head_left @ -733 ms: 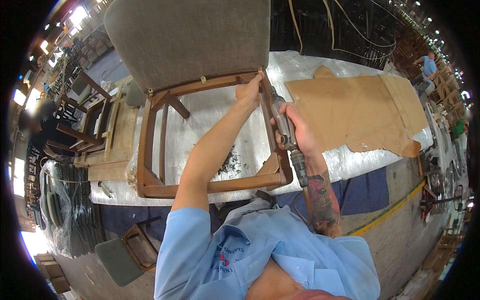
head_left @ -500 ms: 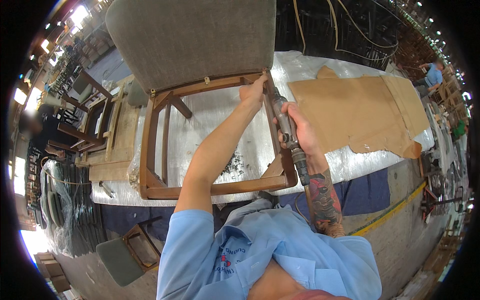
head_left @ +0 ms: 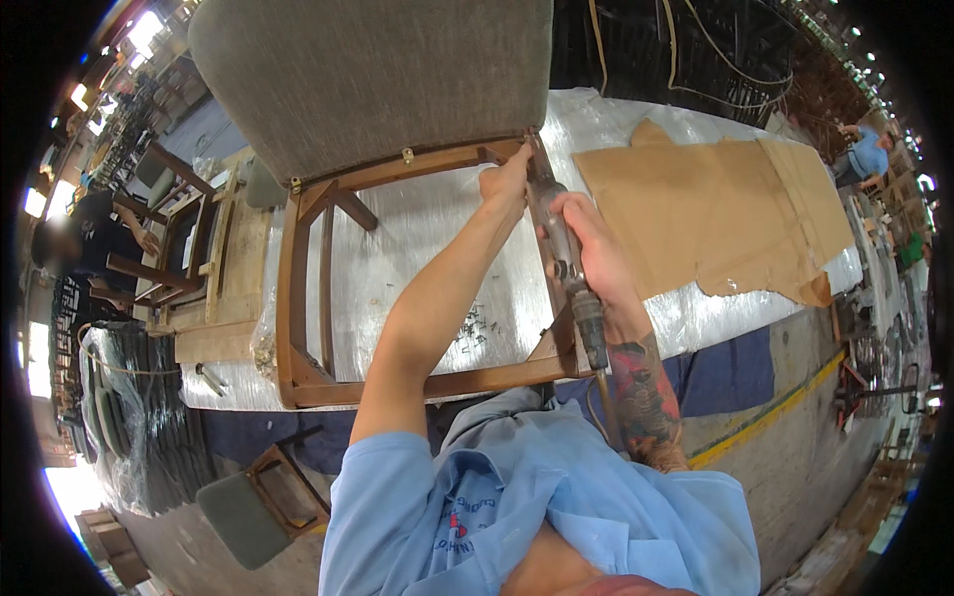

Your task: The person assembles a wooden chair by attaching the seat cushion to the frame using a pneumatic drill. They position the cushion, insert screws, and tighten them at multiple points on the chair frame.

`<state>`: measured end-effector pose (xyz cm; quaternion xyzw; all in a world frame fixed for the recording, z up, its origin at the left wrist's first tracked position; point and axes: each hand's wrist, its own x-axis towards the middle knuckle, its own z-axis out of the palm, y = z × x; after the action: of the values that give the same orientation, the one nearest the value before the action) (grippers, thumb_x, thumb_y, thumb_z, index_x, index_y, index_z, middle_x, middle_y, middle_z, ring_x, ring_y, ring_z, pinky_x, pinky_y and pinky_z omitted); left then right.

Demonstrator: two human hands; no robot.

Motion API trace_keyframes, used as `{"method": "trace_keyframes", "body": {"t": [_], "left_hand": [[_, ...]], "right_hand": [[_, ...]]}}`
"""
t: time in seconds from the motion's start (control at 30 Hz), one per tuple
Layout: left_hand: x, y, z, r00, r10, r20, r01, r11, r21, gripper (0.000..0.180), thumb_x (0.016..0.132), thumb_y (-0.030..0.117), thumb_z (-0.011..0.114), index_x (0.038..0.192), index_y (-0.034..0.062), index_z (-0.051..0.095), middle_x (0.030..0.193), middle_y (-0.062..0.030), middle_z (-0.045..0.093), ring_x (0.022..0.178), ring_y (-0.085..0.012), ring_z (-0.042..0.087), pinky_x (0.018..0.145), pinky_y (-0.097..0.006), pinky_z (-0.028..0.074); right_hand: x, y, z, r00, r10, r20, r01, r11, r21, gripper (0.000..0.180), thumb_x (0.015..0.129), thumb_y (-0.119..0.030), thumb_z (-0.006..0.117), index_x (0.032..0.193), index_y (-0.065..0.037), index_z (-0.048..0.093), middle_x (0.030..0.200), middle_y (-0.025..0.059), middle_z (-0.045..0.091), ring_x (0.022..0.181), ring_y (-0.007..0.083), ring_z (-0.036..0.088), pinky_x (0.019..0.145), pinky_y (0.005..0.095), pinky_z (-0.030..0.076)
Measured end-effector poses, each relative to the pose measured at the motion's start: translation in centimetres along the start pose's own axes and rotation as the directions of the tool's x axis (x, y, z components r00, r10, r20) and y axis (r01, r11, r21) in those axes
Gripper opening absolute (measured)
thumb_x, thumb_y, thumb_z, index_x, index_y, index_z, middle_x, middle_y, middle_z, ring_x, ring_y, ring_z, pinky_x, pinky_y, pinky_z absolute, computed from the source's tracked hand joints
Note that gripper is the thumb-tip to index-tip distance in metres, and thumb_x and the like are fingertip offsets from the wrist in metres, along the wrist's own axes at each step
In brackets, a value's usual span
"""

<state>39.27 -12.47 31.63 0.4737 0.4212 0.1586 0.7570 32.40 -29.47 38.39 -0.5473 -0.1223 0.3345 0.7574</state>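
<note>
A wooden chair frame (head_left: 437,381) lies on a table wrapped in clear plastic, its grey upholstered backrest (head_left: 368,79) on the far side. Small brass-coloured brackets (head_left: 407,155) sit along the joint between them. My left hand (head_left: 509,179) is closed at the frame's far right corner, its fingertips pressed together there; what they pinch is hidden. Wrapped round an air screwdriver (head_left: 562,243) is my right hand (head_left: 596,248). The tool lies along the right rail, its front end pointing at that corner beside my left fingers, and a hose (head_left: 608,407) trails from its rear.
Loose screws (head_left: 477,328) are scattered inside the frame. Brown cardboard (head_left: 706,219) covers the table's right part. At left, another person (head_left: 99,238) is beside a second chair (head_left: 199,238). A small chair (head_left: 248,517) stands on the floor at lower left.
The screwdriver and my right hand have shifted slightly left, closer to the rail. My left hand stays at the corner. The person at left now has a hand out toward the second chair.
</note>
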Motion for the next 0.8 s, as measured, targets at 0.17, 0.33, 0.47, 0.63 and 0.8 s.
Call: {"method": "trace_keyframes", "body": {"t": [0.17, 0.33, 0.47, 0.63, 0.8], "left_hand": [[1.7, -0.4, -0.3, 1.0, 0.005, -0.018, -0.003, 0.997, 0.077, 0.056, 0.068, 0.045, 0.083, 0.085, -0.0056, 0.066, 0.074, -0.0113, 0.063, 0.053, -0.0186, 0.054, 0.046, -0.035, 0.04], [2.1, -0.2, -0.4, 0.996, 0.023, 0.087, -0.024, 1.0, 0.002, 0.049, 0.072, 0.043, 0.082, 0.081, -0.0023, 0.064, 0.064, -0.0073, 0.056, 0.046, -0.0169, 0.046, 0.042, -0.034, 0.034], [2.0, 0.0, -3.3, 0.95, -0.096, 0.297, 0.119, 0.991, -0.061, 0.038, 0.084, 0.031, 0.071, 0.082, -0.005, 0.061, 0.072, -0.0095, 0.055, 0.052, -0.0171, 0.045, 0.046, -0.032, 0.036], [2.2, 0.1, -10.2, 0.834, -0.216, 0.508, 0.345, 0.922, -0.175, 0.025, 0.094, 0.014, 0.056, 0.102, -0.0101, 0.059, 0.091, -0.0141, 0.056, 0.08, -0.0187, 0.054, 0.076, -0.033, 0.05], [-0.1, 2.4, -15.2, 0.901, -0.069, 0.428, 0.191, 0.949, -0.249, 0.021, 0.094, -0.002, 0.055, 0.108, -0.0173, 0.054, 0.099, -0.0229, 0.062, 0.093, -0.0268, 0.064, 0.083, -0.034, 0.059]], "right_hand": [[1.4, 0.2, 2.1, 0.991, -0.115, -0.067, 0.111, 0.992, -0.065, 0.048, 0.103, -0.021, 0.043, 0.15, -0.018, 0.032, 0.099, 0.0082, 0.062, 0.072, 0.0129, 0.06, 0.047, 0.0254, 0.05], [2.2, 0.5, 1.0, 0.995, -0.096, -0.025, 0.096, 0.995, -0.004, 0.047, 0.105, -0.028, 0.041, 0.15, -0.018, 0.032, 0.099, 0.009, 0.063, 0.066, 0.013, 0.061, 0.045, 0.0248, 0.05], [1.6, -0.2, 0.7, 0.999, -0.035, -0.009, 0.035, 0.997, 0.062, 0.041, 0.105, -0.034, 0.038, 0.143, -0.018, 0.039, 0.092, 0.0083, 0.065, 0.048, 0.013, 0.057, 0.04, 0.0249, 0.047], [-1.7, -0.4, 0.9, 0.995, 0.093, 0.044, -0.099, 0.98, 0.172, 0.031, 0.106, -0.038, 0.037, 0.123, -0.015, 0.05, 0.091, 0.009, 0.064, 0.049, 0.0119, 0.058, 0.039, 0.024, 0.046], [-3.9, 0.7, 2.4, 0.976, 0.141, 0.167, -0.16, 0.981, 0.109, 0.03, 0.106, -0.038, 0.036, 0.117, -0.014, 0.05, 0.098, 0.0125, 0.061, 0.051, 0.0114, 0.058, 0.04, 0.0221, 0.045]]}}
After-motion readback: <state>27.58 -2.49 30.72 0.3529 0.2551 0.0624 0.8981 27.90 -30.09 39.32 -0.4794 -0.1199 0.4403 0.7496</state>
